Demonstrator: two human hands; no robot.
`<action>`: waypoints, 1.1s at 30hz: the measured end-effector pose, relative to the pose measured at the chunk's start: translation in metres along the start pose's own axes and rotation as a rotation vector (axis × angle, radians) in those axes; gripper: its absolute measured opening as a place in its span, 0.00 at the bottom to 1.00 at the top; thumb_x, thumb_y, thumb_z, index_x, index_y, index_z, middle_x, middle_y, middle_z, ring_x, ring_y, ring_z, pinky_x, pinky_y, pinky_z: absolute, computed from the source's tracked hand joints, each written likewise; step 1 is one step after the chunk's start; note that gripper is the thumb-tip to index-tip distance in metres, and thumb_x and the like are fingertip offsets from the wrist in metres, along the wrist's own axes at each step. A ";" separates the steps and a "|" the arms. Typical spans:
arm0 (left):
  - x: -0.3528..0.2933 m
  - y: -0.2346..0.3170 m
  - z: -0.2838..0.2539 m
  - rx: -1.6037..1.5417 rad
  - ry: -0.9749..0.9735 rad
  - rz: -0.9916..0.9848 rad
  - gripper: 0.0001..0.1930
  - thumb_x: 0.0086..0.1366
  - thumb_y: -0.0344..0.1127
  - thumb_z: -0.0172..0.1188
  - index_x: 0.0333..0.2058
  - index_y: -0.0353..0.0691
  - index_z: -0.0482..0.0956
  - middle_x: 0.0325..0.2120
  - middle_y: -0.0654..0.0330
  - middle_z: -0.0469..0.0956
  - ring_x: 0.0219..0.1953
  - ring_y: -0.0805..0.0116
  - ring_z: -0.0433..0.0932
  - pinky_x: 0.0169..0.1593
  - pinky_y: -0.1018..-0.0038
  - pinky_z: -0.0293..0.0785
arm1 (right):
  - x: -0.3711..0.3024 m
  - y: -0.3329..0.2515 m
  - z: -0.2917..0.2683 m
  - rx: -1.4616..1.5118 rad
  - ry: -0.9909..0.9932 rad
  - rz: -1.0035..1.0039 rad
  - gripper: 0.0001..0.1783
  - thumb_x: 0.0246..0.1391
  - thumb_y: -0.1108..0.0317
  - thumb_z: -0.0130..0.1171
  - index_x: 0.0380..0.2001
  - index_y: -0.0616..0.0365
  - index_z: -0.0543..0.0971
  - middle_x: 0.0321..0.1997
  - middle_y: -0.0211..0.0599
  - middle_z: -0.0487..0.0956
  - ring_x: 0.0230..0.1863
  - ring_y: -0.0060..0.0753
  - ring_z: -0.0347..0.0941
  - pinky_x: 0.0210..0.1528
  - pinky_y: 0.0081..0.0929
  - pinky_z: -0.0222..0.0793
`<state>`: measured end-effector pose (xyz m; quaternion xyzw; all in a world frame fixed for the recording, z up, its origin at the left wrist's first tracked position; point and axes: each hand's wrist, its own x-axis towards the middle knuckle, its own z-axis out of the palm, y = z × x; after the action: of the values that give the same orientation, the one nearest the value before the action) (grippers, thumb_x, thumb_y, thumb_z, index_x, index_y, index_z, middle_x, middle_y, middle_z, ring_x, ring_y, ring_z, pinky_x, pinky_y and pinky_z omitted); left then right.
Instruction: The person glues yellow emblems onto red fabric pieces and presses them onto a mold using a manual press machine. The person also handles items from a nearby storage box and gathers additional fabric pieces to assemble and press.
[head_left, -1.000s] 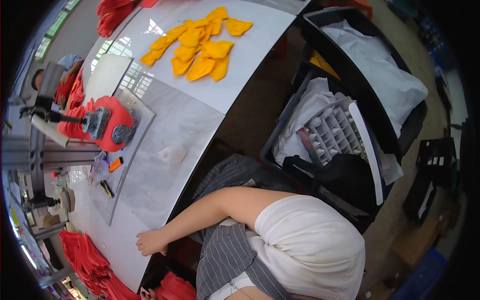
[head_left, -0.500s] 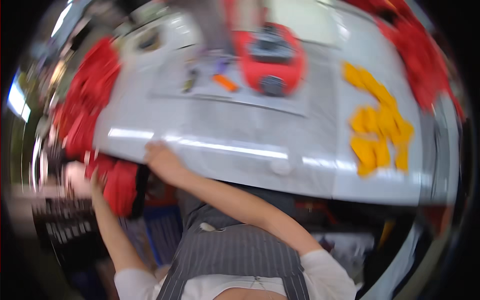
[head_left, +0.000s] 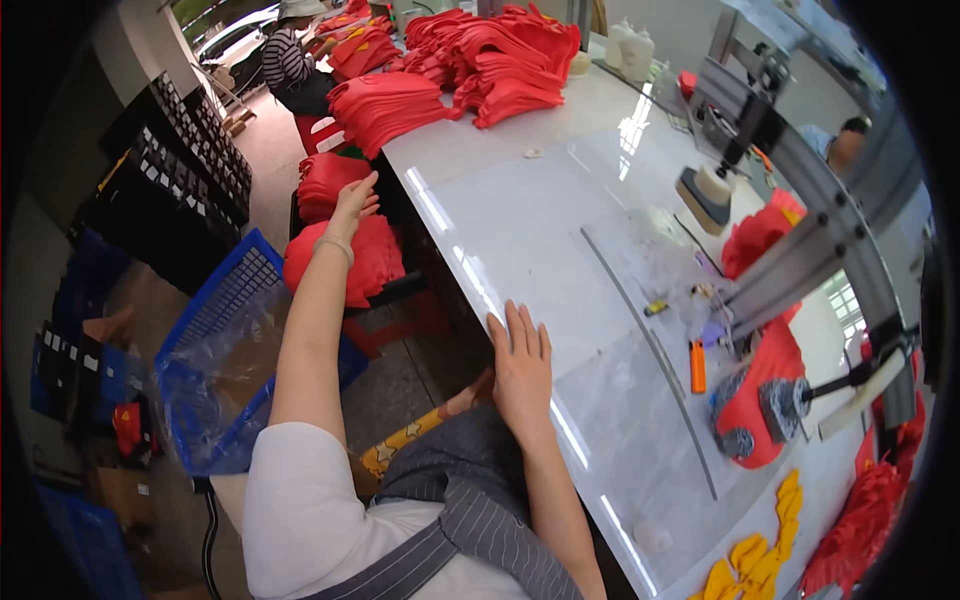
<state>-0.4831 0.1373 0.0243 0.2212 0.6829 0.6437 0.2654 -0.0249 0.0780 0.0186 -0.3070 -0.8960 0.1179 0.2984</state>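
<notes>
My left hand [head_left: 352, 205] reaches out over stacked red fabric pieces beside the table's left edge, its fingers stretched out and nothing visible in them. One red stack [head_left: 330, 185] lies just beyond that hand. A nearer red stack [head_left: 372, 258] sits below my wrist, on a low support mostly hidden beneath it. My right hand [head_left: 522, 375] rests flat on the edge of the white table [head_left: 500, 240], fingers spread and holding nothing. Large piles of red fabric pieces [head_left: 490, 60] cover the far end of the tabletop.
A blue plastic basket [head_left: 215, 350] with clear film stands at the left. A metal-framed machine [head_left: 810, 200] rises on the right, a red piece [head_left: 765, 400] by its pads. An orange tool [head_left: 697, 367] and yellow pieces [head_left: 750, 560] lie nearby. Another person [head_left: 290, 60] sits farther off.
My view has swung left, bringing the basket, far red piles and another person into sight. My left arm now stretches farther out over the red stacks; my right hand stays at the table edge.
</notes>
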 end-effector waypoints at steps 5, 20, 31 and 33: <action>0.086 -0.006 -0.002 -0.460 0.091 -0.050 0.59 0.48 0.64 0.68 0.65 0.32 0.46 0.62 0.41 0.55 0.63 0.47 0.60 0.60 0.57 0.65 | 0.029 -0.004 0.011 -0.035 -0.065 0.032 0.34 0.44 0.81 0.53 0.59 0.54 0.67 0.68 0.44 0.60 0.70 0.44 0.53 0.69 0.46 0.46; 0.115 -0.043 0.065 -0.501 0.427 0.058 0.30 0.65 0.56 0.50 0.57 0.39 0.65 0.48 0.57 0.72 0.50 0.62 0.71 0.55 0.67 0.66 | 0.067 0.024 0.012 -0.063 -0.182 0.090 0.37 0.42 0.76 0.58 0.61 0.51 0.66 0.68 0.44 0.59 0.71 0.45 0.51 0.69 0.47 0.45; -0.438 0.109 0.225 -0.538 -2.416 0.646 0.30 0.67 0.53 0.52 0.60 0.38 0.67 0.59 0.58 0.68 0.59 0.60 0.66 0.62 0.59 0.60 | 0.039 0.027 0.005 -0.190 -0.129 0.034 0.36 0.48 0.63 0.56 0.63 0.51 0.62 0.69 0.44 0.57 0.71 0.45 0.49 0.70 0.46 0.44; -0.578 0.036 0.203 -1.183 -2.645 0.213 0.24 0.65 0.41 0.54 0.57 0.37 0.70 0.61 0.58 0.65 0.60 0.56 0.64 0.62 0.59 0.60 | 0.030 0.022 0.010 -0.296 -0.121 -0.007 0.36 0.49 0.62 0.56 0.63 0.51 0.62 0.69 0.44 0.57 0.72 0.45 0.49 0.71 0.46 0.44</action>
<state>0.0874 -0.0775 0.0995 0.5504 -0.4357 0.1713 0.6913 -0.0394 0.1133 0.0164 -0.3369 -0.9210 0.0020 0.1959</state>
